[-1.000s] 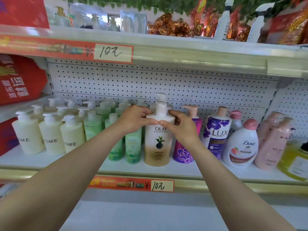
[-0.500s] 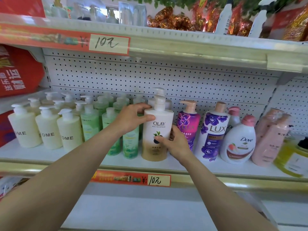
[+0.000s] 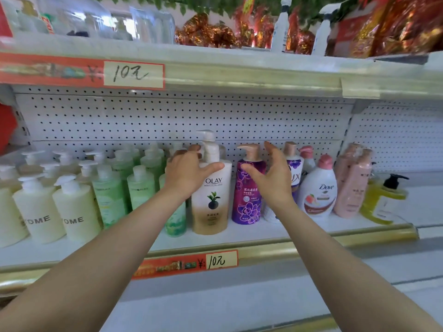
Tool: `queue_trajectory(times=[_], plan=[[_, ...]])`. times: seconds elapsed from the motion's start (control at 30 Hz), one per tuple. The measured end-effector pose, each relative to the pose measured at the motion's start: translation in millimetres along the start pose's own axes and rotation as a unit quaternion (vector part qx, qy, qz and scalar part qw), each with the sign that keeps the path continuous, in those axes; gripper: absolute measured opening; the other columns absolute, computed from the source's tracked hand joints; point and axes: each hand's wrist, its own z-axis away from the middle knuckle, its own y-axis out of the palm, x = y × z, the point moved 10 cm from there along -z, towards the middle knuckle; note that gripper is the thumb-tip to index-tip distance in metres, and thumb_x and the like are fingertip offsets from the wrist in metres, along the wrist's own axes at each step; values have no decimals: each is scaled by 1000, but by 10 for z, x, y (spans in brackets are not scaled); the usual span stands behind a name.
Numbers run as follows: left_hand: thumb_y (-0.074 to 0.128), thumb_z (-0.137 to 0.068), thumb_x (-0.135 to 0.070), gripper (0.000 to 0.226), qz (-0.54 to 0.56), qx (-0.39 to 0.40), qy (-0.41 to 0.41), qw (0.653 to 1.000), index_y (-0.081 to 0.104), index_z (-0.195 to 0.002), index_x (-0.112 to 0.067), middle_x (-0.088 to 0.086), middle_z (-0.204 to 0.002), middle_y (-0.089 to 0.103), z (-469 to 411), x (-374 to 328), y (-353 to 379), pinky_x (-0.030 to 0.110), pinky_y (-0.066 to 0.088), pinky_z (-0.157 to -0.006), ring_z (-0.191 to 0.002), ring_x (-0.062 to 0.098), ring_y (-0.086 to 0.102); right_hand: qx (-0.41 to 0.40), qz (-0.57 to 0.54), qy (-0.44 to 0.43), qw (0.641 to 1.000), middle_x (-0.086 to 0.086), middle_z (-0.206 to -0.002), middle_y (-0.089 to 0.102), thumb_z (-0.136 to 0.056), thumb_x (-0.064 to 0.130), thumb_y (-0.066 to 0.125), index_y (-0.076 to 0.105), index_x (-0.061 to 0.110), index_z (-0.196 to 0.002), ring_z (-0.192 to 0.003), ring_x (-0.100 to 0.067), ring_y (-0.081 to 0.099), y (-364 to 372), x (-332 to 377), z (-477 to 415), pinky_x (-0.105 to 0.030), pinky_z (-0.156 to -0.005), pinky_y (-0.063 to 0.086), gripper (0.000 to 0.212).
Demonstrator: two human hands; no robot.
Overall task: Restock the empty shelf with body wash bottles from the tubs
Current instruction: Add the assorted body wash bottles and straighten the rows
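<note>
A white-and-tan Olay pump bottle stands upright on the white shelf, between green bottles and a purple flowered bottle. My left hand grips the Olay bottle at its shoulder, thumb across the front and fingers curled behind the pump neck. My right hand hovers open with spread fingers just right of it, in front of the purple bottle and a Lux bottle; it holds nothing. No tubs are in view.
Cream bottles and green bottles fill the shelf's left. A Dove bottle, pink bottles and a yellow bottle stand at the right. An upper shelf hangs overhead. Bare shelf lies past the yellow bottle.
My right hand has let go of the Olay bottle and moved up and right, opening. My left hand stays on the bottle's shoulder. The bottle stands in place.
</note>
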Motion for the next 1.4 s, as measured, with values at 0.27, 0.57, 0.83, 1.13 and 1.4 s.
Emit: queue_trajectory(times=[0.27, 0.57, 0.83, 1.13, 1.4], plan=[[58, -79, -71, 56, -74, 44, 27, 996, 67, -118, -32, 2, -111, 71, 54, -17, 8, 39, 45, -95, -109, 27, 62, 104, 27, -7, 994, 8, -131, 53, -81, 31, 81, 20, 37, -157, -119, -12, 47, 190, 47, -76, -32, -98, 43, 97], [49, -87, -68, 55, -106, 42, 47, 992, 59, -126, -31, 5, -121, 69, 126, -54, -22, 37, 33, -103, -115, 25, 59, 88, 70, -3, 994, 0, -108, 67, -77, 21, 84, 49, 27, -132, -96, -22, 66, 197, 60, -158, -40, -82, 57, 65], [49, -88, -68, 57, -106, 51, 51, 992, 59, -127, -28, 4, -119, 69, 135, -56, -9, 38, 35, -104, -113, 25, 60, 105, 41, 8, 994, 0, -107, 69, -70, 23, 88, 46, 41, -123, -99, -21, 67, 121, 32, -152, -48, -84, 58, 70], [52, -86, -67, 60, -114, 44, 47, 991, 58, -132, -29, 7, -135, 60, 134, -50, 3, 41, 30, -113, -132, 22, 46, 137, 44, -10, 990, 1, -106, 69, -72, 24, 88, 49, 36, -125, -97, -20, 67, 188, 81, -183, -42, -82, 58, 68], [58, -80, -66, 82, -64, -79, 4, 995, 47, -140, -11, 10, -145, 49, 276, -42, -96, 46, 27, -114, -142, 29, 28, 180, 32, -47, 982, -4, -127, 62, -80, 33, 80, 40, 31, -144, -118, -23, 57, 165, 103, -209, -43, -96, 52, 75]])
